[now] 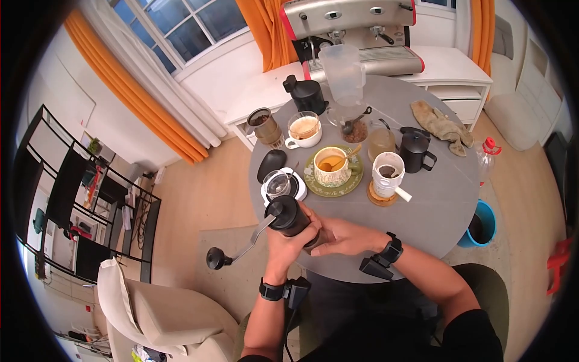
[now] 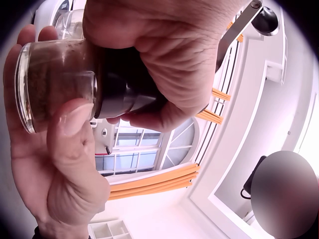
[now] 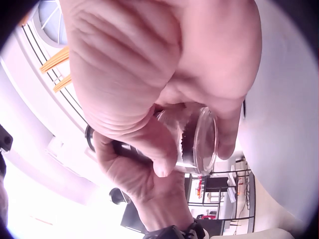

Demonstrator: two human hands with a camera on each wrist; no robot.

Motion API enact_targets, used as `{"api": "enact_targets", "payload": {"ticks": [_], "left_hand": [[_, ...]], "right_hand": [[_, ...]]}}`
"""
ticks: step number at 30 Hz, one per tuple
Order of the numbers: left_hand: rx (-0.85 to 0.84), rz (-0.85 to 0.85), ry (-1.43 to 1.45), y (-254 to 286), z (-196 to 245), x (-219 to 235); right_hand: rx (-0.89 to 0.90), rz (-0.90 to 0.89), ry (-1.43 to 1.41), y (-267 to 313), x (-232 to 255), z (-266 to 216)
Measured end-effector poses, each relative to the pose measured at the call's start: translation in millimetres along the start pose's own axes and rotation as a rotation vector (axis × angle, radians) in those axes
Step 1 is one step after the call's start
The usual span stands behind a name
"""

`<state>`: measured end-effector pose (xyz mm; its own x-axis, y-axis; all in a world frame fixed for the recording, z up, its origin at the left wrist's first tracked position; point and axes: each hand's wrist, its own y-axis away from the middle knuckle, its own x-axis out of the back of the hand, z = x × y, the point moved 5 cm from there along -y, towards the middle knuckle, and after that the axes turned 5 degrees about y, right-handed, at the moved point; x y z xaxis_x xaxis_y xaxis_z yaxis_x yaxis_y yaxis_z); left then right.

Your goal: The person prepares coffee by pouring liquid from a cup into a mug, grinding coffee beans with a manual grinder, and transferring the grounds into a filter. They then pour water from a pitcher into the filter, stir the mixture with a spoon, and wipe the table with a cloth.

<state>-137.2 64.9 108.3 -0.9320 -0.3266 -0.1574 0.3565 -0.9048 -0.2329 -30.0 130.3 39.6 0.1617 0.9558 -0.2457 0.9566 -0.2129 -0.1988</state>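
A black hand grinder (image 1: 288,215) with a metal crank and a black knob (image 1: 216,258) is held tilted above the table's near edge. My left hand (image 1: 286,244) grips its black body, fingers wrapped round. My right hand (image 1: 347,236) holds the clear glass jar at its lower end; in the left wrist view the thumb and fingers curl round the jar (image 2: 55,84), which has brown grounds inside. The right wrist view shows the jar (image 3: 202,142) between the right thumb and fingers. Just beyond the grinder, a glass cup (image 1: 278,184) stands on a white scale (image 1: 299,189).
On the round grey table (image 1: 446,211) stand a floral cup (image 1: 332,175) on a green plate, a white dripper (image 1: 388,172), a black pot (image 1: 416,151), a coffee-filled cup (image 1: 263,127) and a tall clear pitcher (image 1: 344,75). A cloth (image 1: 440,125) lies at the right; an espresso machine (image 1: 356,36) stands behind.
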Motion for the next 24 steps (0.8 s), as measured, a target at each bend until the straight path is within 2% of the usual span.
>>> {"api": "enact_targets", "payload": {"ticks": [1, 4, 7, 10, 16, 19, 22, 24], "left_hand": [[-0.006, -0.003, -0.012, -1.0, -1.8, 2.0], [-0.043, 0.015, -0.004, -2.3, -1.5, 4.9], [-0.085, 0.048, 0.05, -2.8, 9.3, 7.2], [-0.095, 0.104, 0.041, -0.8, 17.0, 17.9], [-0.092, 0.169, 0.045, 5.4, 13.8, 34.4], [-0.081, 0.168, 0.043, 8.8, 8.8, 39.2], [-0.066, 0.17, 0.011, 11.3, 7.4, 40.2], [-0.056, 0.182, -0.002, 12.0, 5.7, 40.5]], "right_hand": [[-0.038, -0.004, 0.026, 0.7, 1.8, 3.0], [0.025, 0.14, 0.456, 4.7, 6.4, -1.9], [0.049, 0.304, 0.675, 13.0, 8.8, -15.8], [0.085, 0.322, 0.514, 15.2, 18.4, -15.9], [0.117, 0.324, 0.437, 14.5, 22.0, -35.9], [0.195, 0.348, 0.408, 12.2, 18.9, -50.1], [0.141, 0.361, 0.454, 9.0, 25.1, -44.6], [0.176, 0.377, 0.439, 10.5, 20.5, -48.2]]}}
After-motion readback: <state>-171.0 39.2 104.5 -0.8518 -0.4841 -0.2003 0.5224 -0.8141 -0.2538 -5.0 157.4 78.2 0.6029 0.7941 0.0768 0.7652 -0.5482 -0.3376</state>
